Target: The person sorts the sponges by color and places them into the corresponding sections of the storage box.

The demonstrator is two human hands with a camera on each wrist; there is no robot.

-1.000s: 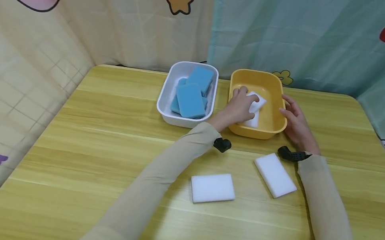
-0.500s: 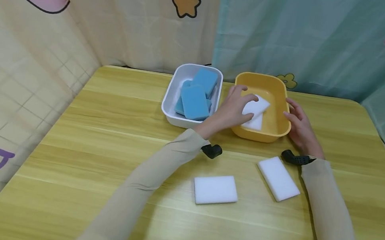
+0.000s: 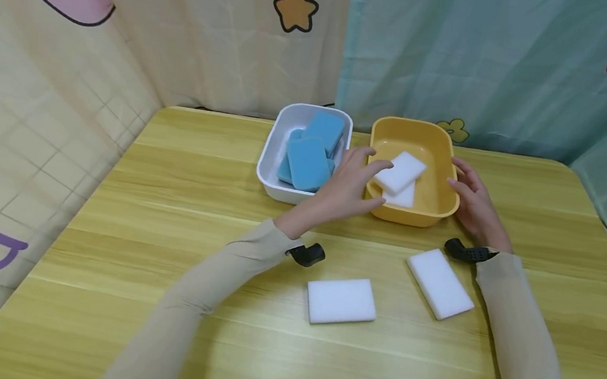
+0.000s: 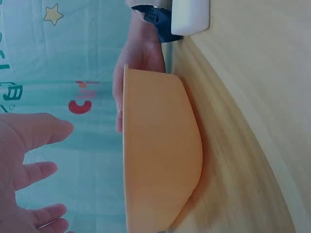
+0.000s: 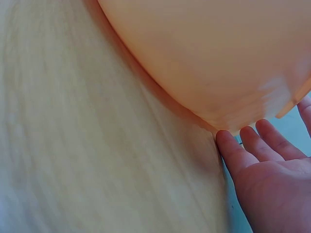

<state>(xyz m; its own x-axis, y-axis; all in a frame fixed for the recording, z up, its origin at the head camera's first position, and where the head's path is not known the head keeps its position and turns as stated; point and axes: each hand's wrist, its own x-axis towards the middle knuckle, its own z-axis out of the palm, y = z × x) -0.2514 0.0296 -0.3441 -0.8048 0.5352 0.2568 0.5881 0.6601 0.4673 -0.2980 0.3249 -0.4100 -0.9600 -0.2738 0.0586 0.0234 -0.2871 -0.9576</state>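
Observation:
My left hand (image 3: 341,184), fingers spread and holding nothing, hovers by the left rim of a yellow tub (image 3: 436,196). In the left wrist view, a gap shows between the fingers of that hand (image 4: 24,165) and the tub (image 4: 160,150). Inside the tub one white sponge (image 3: 403,171) lies askew over another white sponge (image 3: 402,196). On the tub's right side my right hand (image 3: 475,201) rests against the wall. The right wrist view has its fingertips (image 5: 262,141) touching the tub's outer side, fingers fairly straight.
Left of the tub stands a white tub (image 3: 265,166) with several blue sponges (image 3: 308,165). Nearer on the wooden table (image 3: 162,229) lie a white sponge (image 3: 341,301) and another white sponge (image 3: 440,284). Patterned curtains (image 3: 214,33) hang behind and beside the table.
My left hand has let go of the upper white sponge and drawn back left and nearer, out of the yellow tub. The right hand stays at the tub's side. The view has shifted slightly.

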